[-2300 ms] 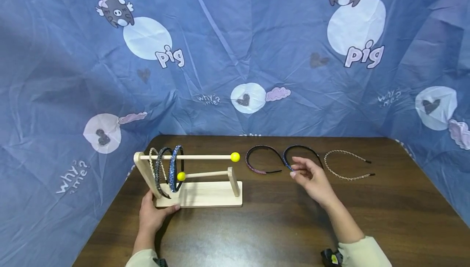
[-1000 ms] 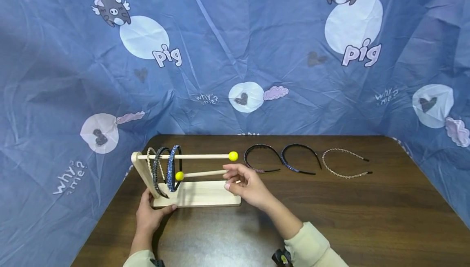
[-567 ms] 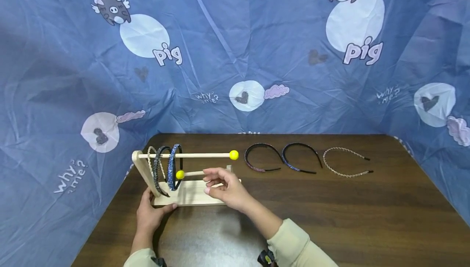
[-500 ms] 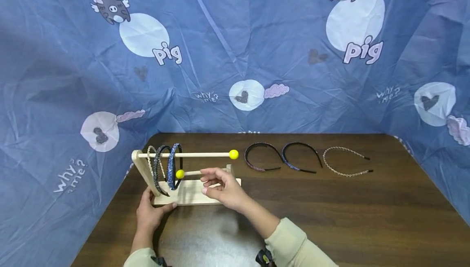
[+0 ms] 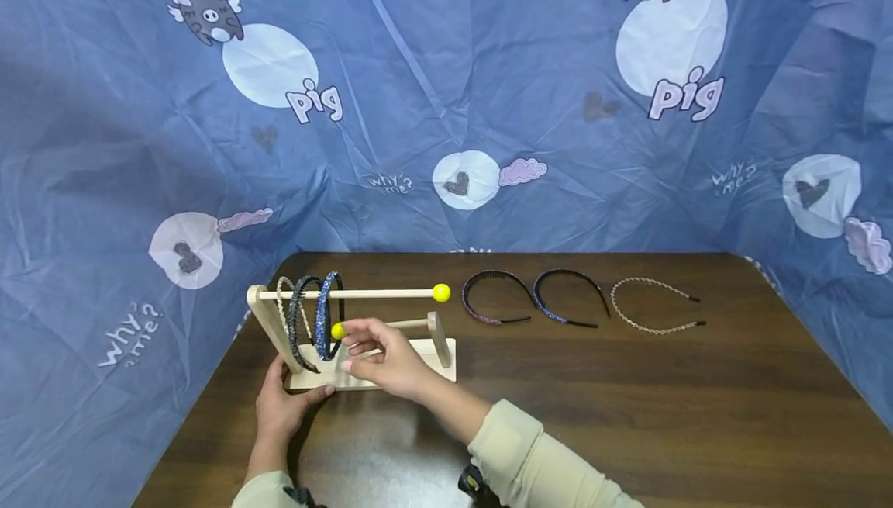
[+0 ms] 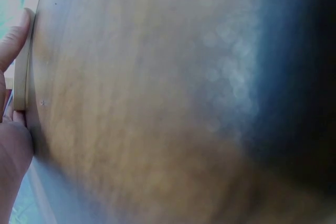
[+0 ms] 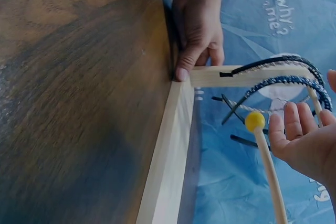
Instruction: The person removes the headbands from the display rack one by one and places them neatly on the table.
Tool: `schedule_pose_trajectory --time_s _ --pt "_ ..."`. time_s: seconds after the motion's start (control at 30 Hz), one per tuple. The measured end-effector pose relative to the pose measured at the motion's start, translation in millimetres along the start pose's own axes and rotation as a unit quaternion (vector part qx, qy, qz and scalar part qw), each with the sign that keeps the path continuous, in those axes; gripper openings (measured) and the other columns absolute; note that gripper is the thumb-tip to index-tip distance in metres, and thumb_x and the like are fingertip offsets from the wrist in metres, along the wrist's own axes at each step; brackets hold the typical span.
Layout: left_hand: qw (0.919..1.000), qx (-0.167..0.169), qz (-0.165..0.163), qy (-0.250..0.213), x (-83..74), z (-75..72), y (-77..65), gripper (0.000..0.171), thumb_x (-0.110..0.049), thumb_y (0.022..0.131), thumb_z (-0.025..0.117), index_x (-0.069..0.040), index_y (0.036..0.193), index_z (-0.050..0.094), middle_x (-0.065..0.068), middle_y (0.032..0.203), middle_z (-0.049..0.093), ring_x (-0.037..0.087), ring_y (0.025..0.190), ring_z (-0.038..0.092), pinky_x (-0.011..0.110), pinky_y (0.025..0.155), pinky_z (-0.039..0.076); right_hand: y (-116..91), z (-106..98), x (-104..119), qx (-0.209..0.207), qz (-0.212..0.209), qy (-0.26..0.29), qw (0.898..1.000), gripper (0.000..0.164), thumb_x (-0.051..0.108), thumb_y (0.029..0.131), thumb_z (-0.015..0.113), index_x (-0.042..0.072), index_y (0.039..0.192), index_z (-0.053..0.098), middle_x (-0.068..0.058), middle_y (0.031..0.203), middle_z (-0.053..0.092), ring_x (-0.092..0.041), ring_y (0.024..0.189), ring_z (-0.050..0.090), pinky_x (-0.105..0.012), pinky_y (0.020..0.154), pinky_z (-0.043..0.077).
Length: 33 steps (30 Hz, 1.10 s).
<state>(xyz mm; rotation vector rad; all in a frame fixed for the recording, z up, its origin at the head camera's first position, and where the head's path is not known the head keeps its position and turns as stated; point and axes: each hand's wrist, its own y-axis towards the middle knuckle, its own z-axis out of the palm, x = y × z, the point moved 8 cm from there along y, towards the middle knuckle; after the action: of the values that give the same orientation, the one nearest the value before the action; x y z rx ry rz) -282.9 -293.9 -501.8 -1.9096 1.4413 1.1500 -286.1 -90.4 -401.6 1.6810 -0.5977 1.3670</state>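
Note:
A wooden headband stand (image 5: 441, 372) has two rods with yellow ball ends. My left hand (image 5: 277, 409) grips its base at the left end, thumb along the front edge; the left wrist view catches only part of this hand. On the upper rod hang a beige braided headband (image 5: 282, 308), a dark beaded headband (image 5: 294, 333) and a blue glittery headband (image 5: 322, 328). My right hand (image 5: 387, 359) is in front of the lower rod, fingertips beside its yellow ball (image 5: 338, 330) and close to the blue headband. Its fingers are loosely bent, with nothing held in the right wrist view (image 7: 307, 148).
On the dark wooden table (image 5: 628, 415) to the right lie a pinkish-black headband (image 5: 481, 319), a blue-black headband (image 5: 551, 314) and another beige braided headband (image 5: 649, 330). A blue printed cloth (image 5: 391, 105) hangs behind the table.
My right hand has moved left from above the loose blue-black headband, past the stand's right end, to the lower rod's yellow ball. The left hand stays on the base.

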Motion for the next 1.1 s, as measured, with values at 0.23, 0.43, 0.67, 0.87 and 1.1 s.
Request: schedule_pose_trajectory --time_s 0.23,0.43,0.67,0.87,1.1 --pt "0.9999 0.002 0.0 -0.015 -2.5 0.7 0.8 0.091 -0.005 0.062 0.085 -0.002 0.138 0.035 0.026 0.133 0.043 0.037 0.123 0.038 0.046 0.101 0.028 12 13 -11 0.001 0.015 -0.006 1.0 0.056 -0.005 0.079 0.064 -0.005 0.131 0.042 -0.022 0.114 0.056 -0.033 0.103 0.054 -0.034 0.087 0.046" --pt "0.9998 0.002 0.004 -0.018 -3.4 2.5 3.6 0.091 -0.004 0.062 0.085 -0.003 0.138 0.035 0.026 0.134 0.042 0.037 0.123 0.037 0.047 0.101 0.028 16 16 -17 0.002 0.015 -0.04 0.999 0.057 0.003 0.08 0.067 0.0 0.131 0.043 -0.01 0.11 0.062 -0.012 0.1 0.057 -0.039 0.088 0.046" --pt "0.9998 -0.002 0.011 -0.018 -6.8 0.1 4.4 0.09 -0.007 0.06 0.086 -0.003 0.136 0.038 0.025 0.131 0.045 0.036 0.12 0.04 0.045 0.098 0.03 17 20 -9 -0.004 -0.011 -0.056 0.998 0.034 -0.001 0.08 0.067 -0.003 0.112 0.055 -0.013 0.094 0.064 -0.015 0.088 0.059 -0.036 0.084 0.047" --pt "0.9997 -0.008 0.011 -0.019 -4.8 -1.4 3.9 0.09 -0.005 0.06 0.086 -0.002 0.136 0.038 0.026 0.132 0.044 0.037 0.122 0.038 0.046 0.101 0.028 16 22 6 -0.012 -0.03 -0.052 0.998 0.017 -0.01 0.081 0.062 -0.008 0.097 0.056 -0.02 0.084 0.06 -0.009 0.075 0.053 -0.021 0.07 0.047" --pt "0.9997 -0.004 0.009 -0.022 -0.7 -1.2 1.4 0.09 -0.004 0.06 0.086 0.0 0.136 0.037 0.027 0.132 0.044 0.037 0.122 0.039 0.045 0.101 0.028 6 20 41 -0.019 -0.046 -0.069 0.996 0.016 -0.012 0.081 0.059 -0.012 0.097 0.055 -0.023 0.082 0.059 -0.008 0.071 0.051 -0.017 0.064 0.044"
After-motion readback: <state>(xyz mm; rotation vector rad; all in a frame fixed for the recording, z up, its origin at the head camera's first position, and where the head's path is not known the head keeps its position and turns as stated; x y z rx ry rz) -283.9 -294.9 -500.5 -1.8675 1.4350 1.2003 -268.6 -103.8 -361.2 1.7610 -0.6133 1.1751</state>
